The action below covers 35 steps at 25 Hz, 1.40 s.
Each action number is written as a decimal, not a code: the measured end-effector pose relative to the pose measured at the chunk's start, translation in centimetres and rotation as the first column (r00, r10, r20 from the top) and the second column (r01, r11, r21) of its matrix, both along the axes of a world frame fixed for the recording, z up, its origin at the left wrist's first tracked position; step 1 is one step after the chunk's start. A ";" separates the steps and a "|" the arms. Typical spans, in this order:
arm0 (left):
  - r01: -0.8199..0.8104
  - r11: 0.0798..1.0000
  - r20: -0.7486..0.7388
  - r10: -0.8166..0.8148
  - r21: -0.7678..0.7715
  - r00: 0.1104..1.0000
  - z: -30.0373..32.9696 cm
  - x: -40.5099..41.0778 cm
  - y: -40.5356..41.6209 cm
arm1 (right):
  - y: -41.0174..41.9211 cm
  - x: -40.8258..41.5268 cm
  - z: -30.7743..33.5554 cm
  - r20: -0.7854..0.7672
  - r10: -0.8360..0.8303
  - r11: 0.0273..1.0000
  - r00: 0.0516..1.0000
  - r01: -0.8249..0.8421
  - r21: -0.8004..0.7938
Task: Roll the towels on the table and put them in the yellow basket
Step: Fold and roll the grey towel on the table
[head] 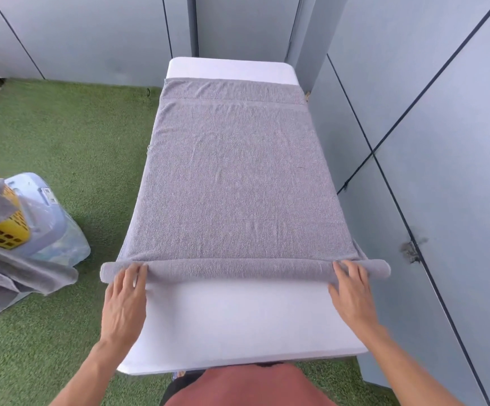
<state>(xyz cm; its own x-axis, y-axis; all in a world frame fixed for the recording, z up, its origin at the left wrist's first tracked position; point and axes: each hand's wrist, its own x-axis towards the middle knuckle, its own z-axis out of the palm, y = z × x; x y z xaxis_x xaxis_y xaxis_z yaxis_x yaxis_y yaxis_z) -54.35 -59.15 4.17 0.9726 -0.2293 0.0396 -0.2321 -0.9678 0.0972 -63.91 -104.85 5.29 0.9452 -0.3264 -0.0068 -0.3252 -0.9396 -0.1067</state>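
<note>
A grey towel (232, 183) lies flat along the white surface (237, 323), its near end wound into a roll. The left hand (125, 303) and right hand (352, 291) rest on the roll's ends with straight fingers. The yellow basket (2, 227), cut off at the left edge, is partly hidden by grey cloth (9, 276).

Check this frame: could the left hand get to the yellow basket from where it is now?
Probably yes. The left hand only rests on the towel roll, and open grass lies between it and the yellow basket.
</note>
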 end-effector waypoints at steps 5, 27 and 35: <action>0.014 1.000 -0.058 -0.015 -0.027 0.998 1.0 3.8 0.1 | -1.1 3.0 1.7 -0.211 -0.034 0.999 0.977 0.041 0.029; 0.011 0.999 -0.063 -0.015 -0.052 0.998 1.0 4.3 -0.6 | -1.3 3.1 1.0 -0.095 -0.071 0.984 0.993 0.085 0.156; -0.078 0.977 -0.431 -0.016 -0.199 0.902 1.7 3.0 1.9 | -3.1 1.1 3.7 -0.430 -0.014 0.918 0.903 0.182 0.352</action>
<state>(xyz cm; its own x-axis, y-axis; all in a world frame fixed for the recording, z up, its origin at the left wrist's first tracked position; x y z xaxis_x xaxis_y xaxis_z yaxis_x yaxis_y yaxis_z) -51.30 -57.29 5.83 0.9122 -0.2310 -0.3385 -0.0928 -0.9209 0.3785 -62.78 -107.98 9.02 0.7913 -0.3104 -0.5268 -0.5060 -0.8161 -0.2792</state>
